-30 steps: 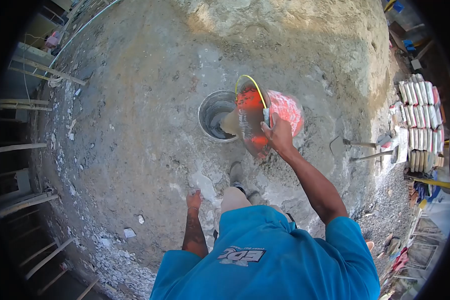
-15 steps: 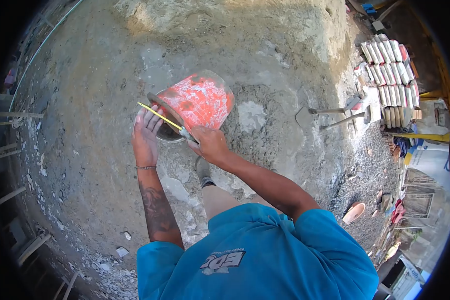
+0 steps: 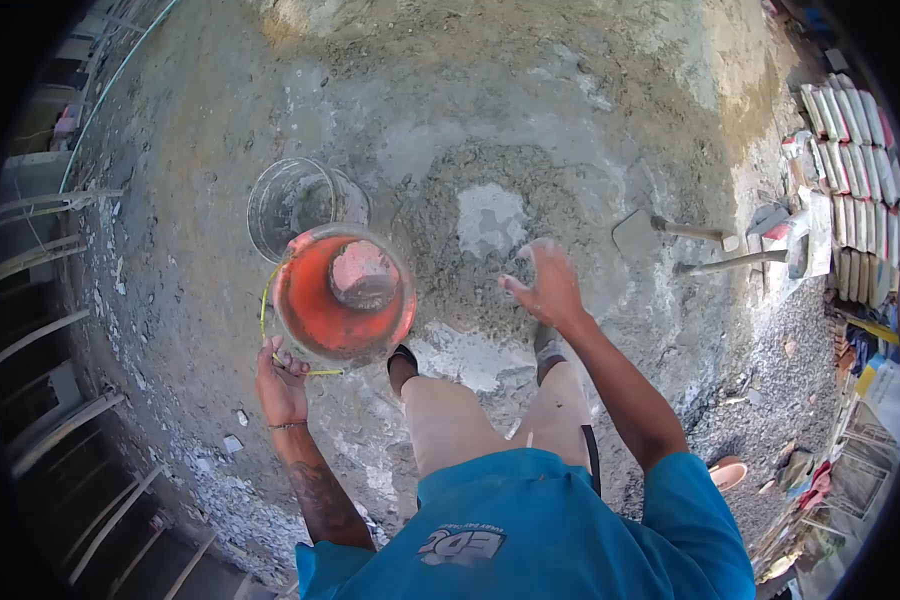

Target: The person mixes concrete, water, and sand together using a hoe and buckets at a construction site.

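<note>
A red bucket [image 3: 320, 318] with cement-like smears is in front of my feet, its mouth turned up toward me. Inside it shows a round pinkish and grey patch [image 3: 363, 268]. My left hand [image 3: 282, 385] is closed around a thin yellow strip [image 3: 264, 312], left of the bucket. One end of the strip reaches the bucket's rim, and the other sticks out to the right of my fingers. Just behind stands a grey, cement-stained bucket [image 3: 267, 215]. My right hand [image 3: 550, 285] is blurred and empty, with thumb and fingers apart, over the ground to the right.
Wet grey mix [image 3: 450, 225] covers the ground ahead, with a pale patch [image 3: 491, 222] in it. To the right lie a shovel [image 3: 638, 236] and another long handle [image 3: 735, 262]. Stacked bags [image 3: 855, 165] stand beyond. Gravel [image 3: 770, 400] lies at right, wooden poles [image 3: 55, 340] at left.
The red bucket has swung from lying on its side to mouth-up, nearer me, uncovering the grey bucket. My right hand has let go and moved right. My left hand has lowered and closed on the yellow strip.
</note>
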The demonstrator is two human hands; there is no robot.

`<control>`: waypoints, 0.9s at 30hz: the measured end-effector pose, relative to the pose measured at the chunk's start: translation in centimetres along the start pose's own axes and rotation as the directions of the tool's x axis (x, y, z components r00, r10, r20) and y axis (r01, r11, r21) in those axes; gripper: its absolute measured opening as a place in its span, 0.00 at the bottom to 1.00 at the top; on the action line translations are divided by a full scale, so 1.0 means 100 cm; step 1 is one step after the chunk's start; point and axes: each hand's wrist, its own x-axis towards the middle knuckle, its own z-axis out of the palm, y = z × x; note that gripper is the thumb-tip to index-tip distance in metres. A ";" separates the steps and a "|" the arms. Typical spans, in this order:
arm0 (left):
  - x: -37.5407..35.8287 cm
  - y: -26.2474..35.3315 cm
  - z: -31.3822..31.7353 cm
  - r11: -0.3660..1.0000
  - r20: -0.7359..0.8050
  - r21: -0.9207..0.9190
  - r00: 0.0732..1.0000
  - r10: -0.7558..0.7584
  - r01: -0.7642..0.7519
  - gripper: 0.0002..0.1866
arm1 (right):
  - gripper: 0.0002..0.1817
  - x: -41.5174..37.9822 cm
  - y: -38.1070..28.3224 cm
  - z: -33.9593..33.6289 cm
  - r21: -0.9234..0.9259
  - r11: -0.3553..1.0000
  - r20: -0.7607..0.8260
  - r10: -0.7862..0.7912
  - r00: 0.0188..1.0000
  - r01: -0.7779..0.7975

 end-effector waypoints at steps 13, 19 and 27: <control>0.187 -0.205 -0.092 0.188 0.015 0.980 0.968 0.249 -0.063 0.15 | 0.26 -0.002 0.432 -0.224 0.016 0.637 0.197 0.754 0.627 -0.771; 0.191 -0.256 -0.090 -0.092 0.134 0.988 0.976 0.170 -0.120 0.19 | 0.23 -0.064 0.288 -0.125 0.388 0.368 0.341 0.795 0.502 -0.845; 0.124 -0.287 -0.051 -0.256 0.107 0.966 0.965 0.241 -0.043 0.27 | 0.18 -0.121 0.345 0.015 0.315 0.178 0.321 0.904 0.282 -0.932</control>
